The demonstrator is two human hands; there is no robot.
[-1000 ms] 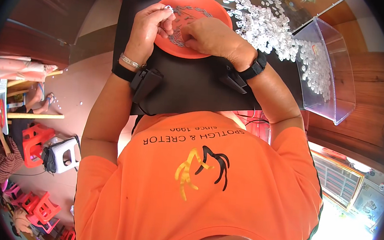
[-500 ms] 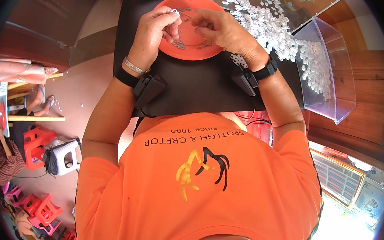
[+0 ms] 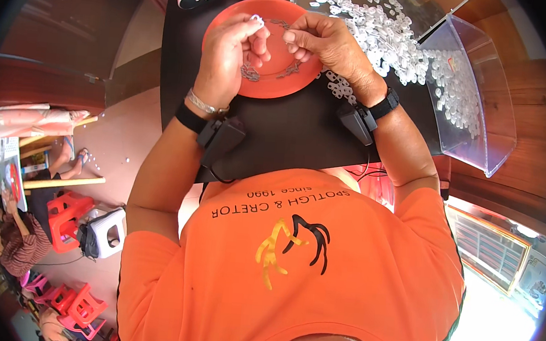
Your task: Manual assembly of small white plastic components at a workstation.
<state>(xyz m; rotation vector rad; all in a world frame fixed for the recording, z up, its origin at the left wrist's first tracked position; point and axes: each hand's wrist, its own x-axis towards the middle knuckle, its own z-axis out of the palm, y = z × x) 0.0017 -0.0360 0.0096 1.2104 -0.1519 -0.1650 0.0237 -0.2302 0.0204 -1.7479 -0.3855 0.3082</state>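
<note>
**Kid:** So, what is the left hand (image 3: pixel 230 58) doing?

**Helper:** It is up over the orange plate (image 3: pixel 234 17). Its thumb and first finger are pinched shut on a tiny white ring (image 3: pixel 256 19). The other fingers curl in.

**Kid:** And the right hand (image 3: pixel 324 46)?

**Helper:** It is just beside the left one, over the same plate. Its fingers are bunched up tight, tips together. I cannot tell if something small is between them.

**Kid:** Do the hands touch?

**Helper:** No, they are close, with a small gap between them.

**Kid:** What is on the plate?

**Helper:** Some small dark bits (image 3: pixel 250 74) lie on it, under the left hand.

**Kid:** Where is the plate?

**Helper:** It sits on a black table (image 3: pixel 289 133), right in front of the person.

**Kid:** What are all the white things?

**Helper:** That is a big pile of white rings (image 3: pixel 380 31) on the table, to the right of the plate. Some of them lie right by the right wrist.

**Kid:** And the see-through thing?

**Helper:** A clear box (image 3: pixel 475 122) stands at the right edge of the table. It has more white rings in it.

**Kid:** What is on the wrists?

**Helper:** Each wrist has a black band with a small black box on it.
</note>
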